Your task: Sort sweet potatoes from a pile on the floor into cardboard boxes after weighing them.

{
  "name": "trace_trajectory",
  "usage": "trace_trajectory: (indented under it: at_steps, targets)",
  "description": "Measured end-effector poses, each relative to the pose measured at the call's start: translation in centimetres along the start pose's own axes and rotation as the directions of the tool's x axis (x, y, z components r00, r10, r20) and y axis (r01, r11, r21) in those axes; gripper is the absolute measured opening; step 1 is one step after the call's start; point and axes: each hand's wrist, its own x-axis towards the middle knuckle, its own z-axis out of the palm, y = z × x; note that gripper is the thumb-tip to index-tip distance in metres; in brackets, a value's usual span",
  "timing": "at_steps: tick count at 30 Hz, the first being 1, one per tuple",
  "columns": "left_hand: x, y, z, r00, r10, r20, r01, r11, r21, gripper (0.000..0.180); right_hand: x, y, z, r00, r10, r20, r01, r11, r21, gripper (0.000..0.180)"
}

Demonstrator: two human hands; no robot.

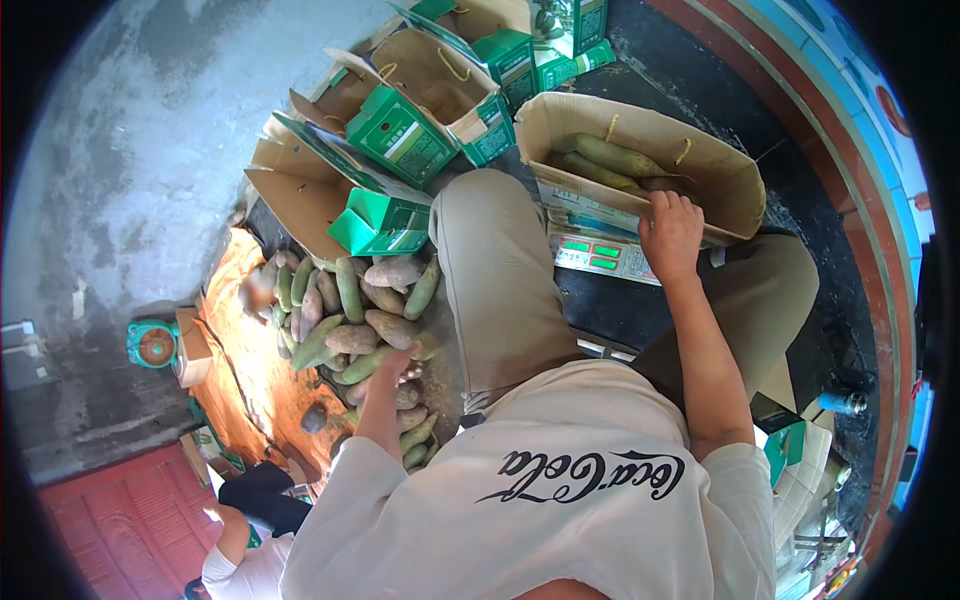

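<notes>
A tall cardboard box (560, 115) with rope handles lies on its side on a digital scale (625, 262) with lit green displays, in front of my right knee. Inside it lie a few long green radishes (615, 155). My right hand (672, 228) is closed over the box's near rim, fingers hooked inside. At my left, my left hand (400, 366) reaches down into a heap of radishes (352, 338), some green and some brown with soil. Its fingers are bent against the heap's near side, and what they grip is partly hidden.
Several open green-and-brown cartons (405, 140) stand ahead to the left, beyond the heap. An orange sheet (235, 350) lies under the heap's left side. A teal round fan-like device (155, 343) is by the wall. Another person's arm (232, 535) shows at lower left.
</notes>
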Motion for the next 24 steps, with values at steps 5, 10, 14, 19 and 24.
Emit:
trace_trajectory:
  at_steps: [5, 10, 14, 19, 24]
  targets:
    - [1.2, -0.9, 4.8, 0.999, 0.033, 0.000, -0.030, 0.937, 0.347, 0.042, -0.9, 1.0, -0.3, 0.999, 0.032, -0.012, -0.031, 0.999, 0.035, 0.023]
    - [11.3, -11.4, 5.5, 0.945, 0.323, -0.059, -0.263, 0.853, 0.450, 0.024, 0.1, -1.1, 0.4, 0.998, -0.046, -0.033, 0.050, 0.992, 0.120, 0.021]
    - [-1.2, -2.6, 8.0, 0.970, 0.238, -0.040, -0.192, 0.860, 0.473, 0.026, -1.4, 0.6, -0.1, 0.999, 0.006, -0.041, -0.002, 0.995, 0.104, 0.024]
    - [-8.1, 0.2, 5.9, 0.637, 0.629, -0.446, -0.703, 0.711, -0.003, 0.026, -1.8, -0.3, 0.5, 0.989, 0.018, -0.146, 0.000, 0.993, 0.122, 0.038]
    - [-19.3, 8.2, 3.0, 0.139, 0.732, -0.667, -0.911, 0.359, 0.203, 0.038, -2.6, -1.4, 0.1, 0.993, 0.005, -0.119, 0.013, 0.989, 0.150, 0.045]
